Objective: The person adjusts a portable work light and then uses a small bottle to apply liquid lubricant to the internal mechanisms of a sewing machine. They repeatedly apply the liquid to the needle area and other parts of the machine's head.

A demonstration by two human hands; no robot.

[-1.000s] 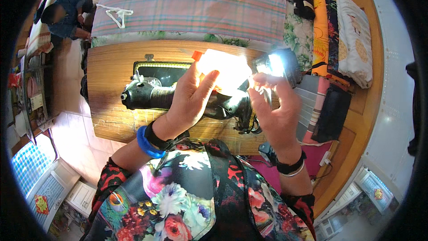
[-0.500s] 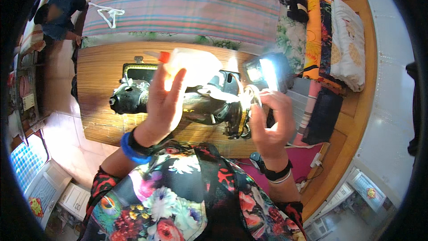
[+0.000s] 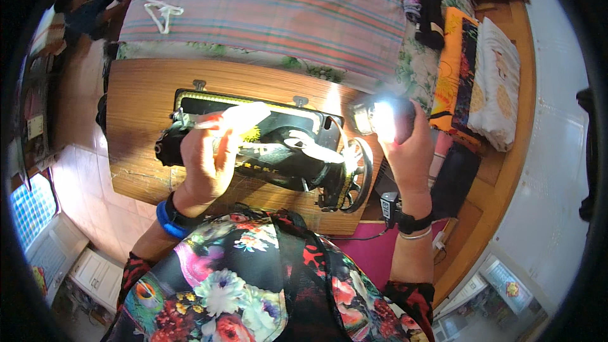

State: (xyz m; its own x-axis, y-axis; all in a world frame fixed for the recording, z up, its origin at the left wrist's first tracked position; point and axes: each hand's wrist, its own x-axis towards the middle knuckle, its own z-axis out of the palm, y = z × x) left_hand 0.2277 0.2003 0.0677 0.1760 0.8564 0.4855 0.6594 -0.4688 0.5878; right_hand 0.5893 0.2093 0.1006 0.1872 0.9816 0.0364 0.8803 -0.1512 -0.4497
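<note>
A black sewing machine [image 3: 285,174] lies across the wooden table [image 3: 142,88], its handwheel [image 3: 362,177] at the right end. Over the left part of the machine, my left hand [image 3: 208,155] is closed round a pale squeeze bottle [image 3: 248,117]. The bottle's red cap [image 3: 210,120] points left, towards the machine's head end; its thin tip is hard to make out. Beyond the handwheel, my right hand [image 3: 410,149] grips a brightly lit lamp [image 3: 383,117]. Glare blurs the lamp's shape and hides some of the fingertips.
A striped bed [image 3: 285,12] stands behind the table, with a white hanger [image 3: 159,12] on it. Folded bedding [image 3: 491,88] lies at the right. A small dark box [image 3: 389,206] with a cord is near the table's right corner. Another person [image 3: 88,6] is at the far left.
My right hand has left the handwheel and moved right and up onto the lamp. My left hand has shifted left and lower with the bottle.
</note>
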